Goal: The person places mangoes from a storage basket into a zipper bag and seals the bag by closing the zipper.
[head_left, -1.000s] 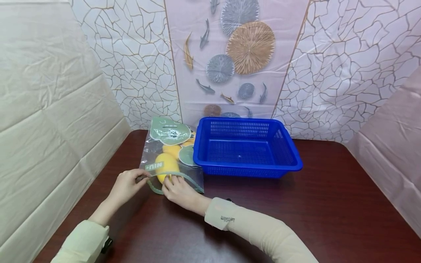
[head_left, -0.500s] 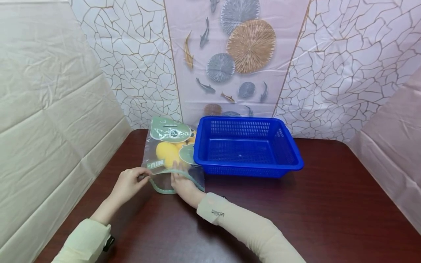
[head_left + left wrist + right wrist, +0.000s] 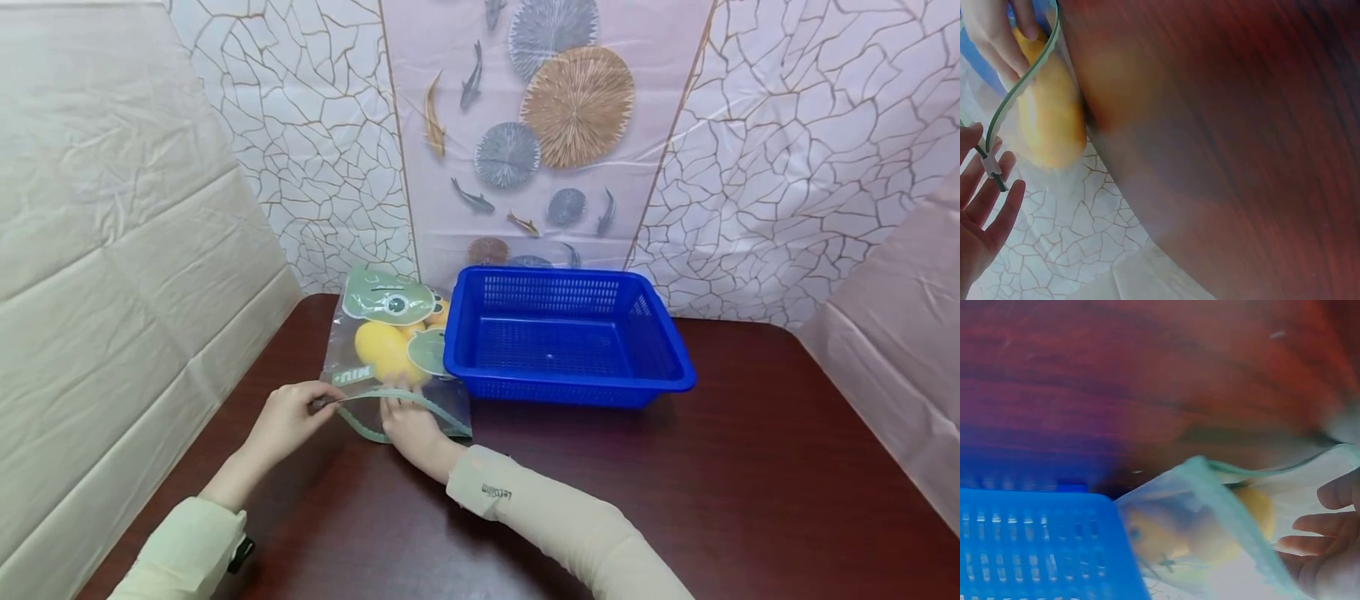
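A clear zip bag (image 3: pixel 390 302) with green cartoon prints lies on the table, its mouth towards me and parted. Several yellow fruits show inside; the nearest, a smooth mango-like one (image 3: pixel 381 345), lies just past the mouth. My left hand (image 3: pixel 291 417) pinches the left corner of the mouth, by the white zip slider (image 3: pixel 990 164). Through the mouth reaches my right hand (image 3: pixel 411 425), fingers inside the bag close behind the nearest fruit. In the right wrist view, the fingers (image 3: pixel 1310 544) look loosely extended, with nothing gripped.
A blue perforated plastic basket (image 3: pixel 570 380) stands right beside the bag, close against its right side. Patterned cloth (image 3: pixel 337 150) rises behind the dark wooden table (image 3: pixel 750 467), and pale cloth walls (image 3: pixel 135 275) flank it.
The nearest yellow fruit has moved deeper into the bag, away from the mouth. My right hand has let go of it and drawn slightly back. The left hand keeps its pinch.
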Action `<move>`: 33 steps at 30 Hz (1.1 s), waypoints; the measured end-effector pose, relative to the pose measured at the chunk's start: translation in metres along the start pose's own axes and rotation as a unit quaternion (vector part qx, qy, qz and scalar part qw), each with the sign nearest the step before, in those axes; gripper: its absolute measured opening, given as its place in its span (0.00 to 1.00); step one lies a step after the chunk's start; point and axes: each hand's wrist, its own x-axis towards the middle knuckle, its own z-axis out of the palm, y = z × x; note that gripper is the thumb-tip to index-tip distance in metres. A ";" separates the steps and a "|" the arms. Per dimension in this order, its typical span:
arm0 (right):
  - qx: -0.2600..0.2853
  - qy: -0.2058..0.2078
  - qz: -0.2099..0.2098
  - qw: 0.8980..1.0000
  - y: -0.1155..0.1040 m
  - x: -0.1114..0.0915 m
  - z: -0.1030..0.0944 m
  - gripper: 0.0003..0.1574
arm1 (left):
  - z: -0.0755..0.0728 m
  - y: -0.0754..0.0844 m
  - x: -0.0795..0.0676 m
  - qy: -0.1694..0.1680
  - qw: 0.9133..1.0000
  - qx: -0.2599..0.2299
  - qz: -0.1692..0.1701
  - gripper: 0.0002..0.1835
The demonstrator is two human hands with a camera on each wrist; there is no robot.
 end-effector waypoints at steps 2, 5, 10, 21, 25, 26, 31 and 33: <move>0.010 0.042 0.003 0.999 -0.001 -0.001 -0.002 0.24 | 0.000 -0.001 -0.001 -0.005 1.000 -0.001 -0.006 0.10; 0.030 0.075 0.003 0.997 -0.001 -0.002 -0.006 0.27 | 0.000 -0.003 -0.003 -0.007 1.000 -0.005 -0.016 0.10; 0.072 0.031 -0.037 0.996 0.002 -0.004 -0.013 0.24 | 0.001 -0.007 -0.003 -0.006 1.000 -0.012 -0.010 0.10; 0.150 0.006 -0.121 0.981 0.005 -0.013 -0.030 0.16 | 0.003 -0.017 -0.011 -0.026 0.999 -0.022 -0.008 0.10; 0.141 0.038 -0.147 0.978 0.007 -0.015 -0.031 0.16 | 0.003 -0.019 -0.011 -0.028 0.999 -0.022 -0.001 0.10; 0.139 0.046 -0.153 0.977 0.007 -0.016 -0.031 0.16 | 0.003 -0.019 -0.011 -0.029 0.999 -0.021 0.001 0.10; 0.153 0.058 -0.169 0.972 0.007 -0.018 -0.030 0.16 | 0.001 -0.021 -0.012 -0.040 0.999 -0.021 0.005 0.12; 0.156 0.055 -0.174 0.971 0.007 -0.019 -0.030 0.16 | 0.000 -0.022 -0.013 -0.041 0.999 -0.022 0.009 0.13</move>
